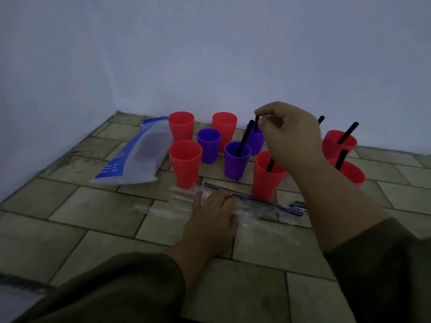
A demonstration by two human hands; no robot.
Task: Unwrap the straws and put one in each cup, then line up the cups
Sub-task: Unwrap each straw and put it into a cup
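Now my right hand [291, 138] pinches the seemingly light, stiff straw [256, 124] at its top; left hand [213, 215] lies flat on wrappers [163, 206].

The right hand [291, 138] hides the top of the held straw [256, 125], most of the rear purple cup [256, 145], and all but the tip of the far straw [321, 119], whose cup is not visible. Print on the bag [137, 155] is unreadable. The left hand [212, 215] covers part of the wrappers [161, 207]; their count is indeterminate.
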